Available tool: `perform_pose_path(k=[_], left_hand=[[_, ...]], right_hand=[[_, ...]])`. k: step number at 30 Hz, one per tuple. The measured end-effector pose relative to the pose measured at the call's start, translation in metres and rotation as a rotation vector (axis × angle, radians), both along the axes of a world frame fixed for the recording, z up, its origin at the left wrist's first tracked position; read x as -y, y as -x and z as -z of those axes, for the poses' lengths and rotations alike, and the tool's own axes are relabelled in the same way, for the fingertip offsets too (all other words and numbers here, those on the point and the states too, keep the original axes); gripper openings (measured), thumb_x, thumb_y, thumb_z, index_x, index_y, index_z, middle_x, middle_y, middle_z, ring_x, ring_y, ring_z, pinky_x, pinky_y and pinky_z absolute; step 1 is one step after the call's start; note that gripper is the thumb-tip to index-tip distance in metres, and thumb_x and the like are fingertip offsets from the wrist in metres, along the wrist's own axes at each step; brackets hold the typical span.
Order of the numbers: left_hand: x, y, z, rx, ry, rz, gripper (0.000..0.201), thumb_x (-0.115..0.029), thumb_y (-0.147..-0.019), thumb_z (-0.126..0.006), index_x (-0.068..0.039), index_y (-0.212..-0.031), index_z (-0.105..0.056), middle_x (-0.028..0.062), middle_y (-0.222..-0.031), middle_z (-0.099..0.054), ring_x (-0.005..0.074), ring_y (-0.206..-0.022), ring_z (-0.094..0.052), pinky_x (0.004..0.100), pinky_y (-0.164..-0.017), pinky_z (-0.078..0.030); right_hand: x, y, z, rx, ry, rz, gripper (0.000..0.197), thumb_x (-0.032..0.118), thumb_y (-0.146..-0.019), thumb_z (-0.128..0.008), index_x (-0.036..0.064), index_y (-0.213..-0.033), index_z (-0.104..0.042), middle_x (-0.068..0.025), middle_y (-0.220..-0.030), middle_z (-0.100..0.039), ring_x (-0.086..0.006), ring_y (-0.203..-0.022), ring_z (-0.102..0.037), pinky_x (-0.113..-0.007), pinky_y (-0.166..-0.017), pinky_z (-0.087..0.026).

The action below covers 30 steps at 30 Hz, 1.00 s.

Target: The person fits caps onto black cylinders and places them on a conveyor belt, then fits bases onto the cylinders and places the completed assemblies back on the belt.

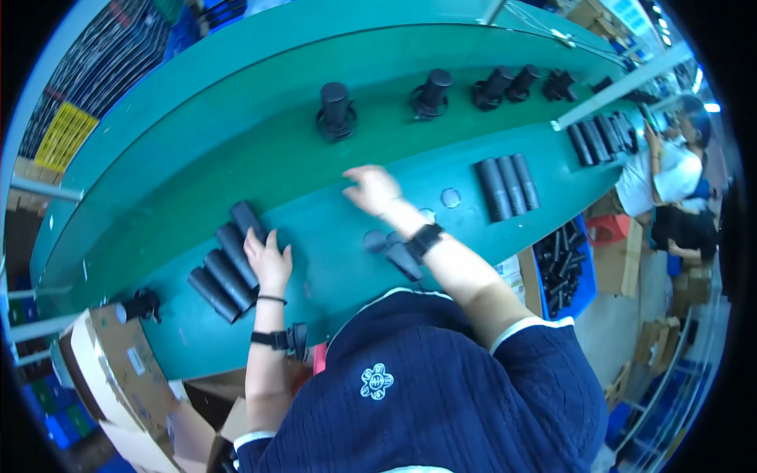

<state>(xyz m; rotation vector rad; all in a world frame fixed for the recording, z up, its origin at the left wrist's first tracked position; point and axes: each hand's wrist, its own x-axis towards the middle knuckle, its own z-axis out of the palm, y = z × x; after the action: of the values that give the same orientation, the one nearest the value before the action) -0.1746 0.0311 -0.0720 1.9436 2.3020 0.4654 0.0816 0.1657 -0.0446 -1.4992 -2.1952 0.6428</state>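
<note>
My left hand (269, 266) rests beside a row of black tubes at the left, fingers spread, its fingertips at the lower end of the farthest tube (246, 216). Three more black tubes (223, 270) lie slantwise next to it. My right hand (374, 191) is over the middle of the green table (331, 260), slightly blurred, with its fingers apart and nothing visible in them. Below its wrist lie a short black tube (404, 260) and a dark round disc (374, 241). A clear-looking round disc (450, 198) lies to the right.
Black cylinders on round bases (337, 114) stand along the back. Three black tubes (507, 188) lie at the right, with more (603, 138) near a co-worker (670, 169). A blue bin (583, 288) holds small black parts. An open cardboard box (130, 370) stands at lower left.
</note>
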Motion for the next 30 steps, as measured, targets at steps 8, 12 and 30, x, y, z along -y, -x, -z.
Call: perform_pose_path(k=[8,12,30], left_hand=[[-0.008,-0.005,-0.013,0.006,-0.05,0.035,0.048,-0.017,-0.072,-0.074,-0.007,-0.116,-0.061,0.0265,-0.137,-0.035,0.0435,-0.126,-0.032,0.0478,-0.103,-0.033],[-0.005,-0.024,-0.021,0.35,-0.192,0.153,0.042,-0.018,-0.076,-0.072,-0.01,-0.116,-0.061,0.0197,-0.121,-0.049,0.036,-0.118,-0.044,0.0433,-0.097,-0.039],[0.069,-0.059,-0.029,1.508,0.106,0.104,0.066,-0.023,-0.077,-0.079,-0.003,-0.126,-0.039,0.0097,-0.11,-0.056,0.0168,-0.102,-0.056,0.0312,-0.086,-0.048]], right_hand=[[0.02,-0.256,0.02,0.804,0.216,0.823,0.082,0.029,-0.065,-0.082,0.0086,-0.131,-0.039,-0.0135,-0.118,-0.053,-0.0307,-0.112,-0.054,-0.043,-0.087,-0.05],[0.037,-0.214,-0.005,0.608,0.078,0.588,0.085,0.025,-0.062,-0.078,0.0038,-0.134,-0.039,-0.019,-0.107,-0.056,-0.0354,-0.1,-0.057,-0.042,-0.083,-0.051],[0.106,0.015,-0.021,-0.743,1.071,-0.318,0.045,0.022,-0.095,-0.057,0.0075,-0.136,-0.049,-0.0002,-0.107,-0.059,-0.0088,-0.09,-0.055,-0.023,-0.074,-0.048]])
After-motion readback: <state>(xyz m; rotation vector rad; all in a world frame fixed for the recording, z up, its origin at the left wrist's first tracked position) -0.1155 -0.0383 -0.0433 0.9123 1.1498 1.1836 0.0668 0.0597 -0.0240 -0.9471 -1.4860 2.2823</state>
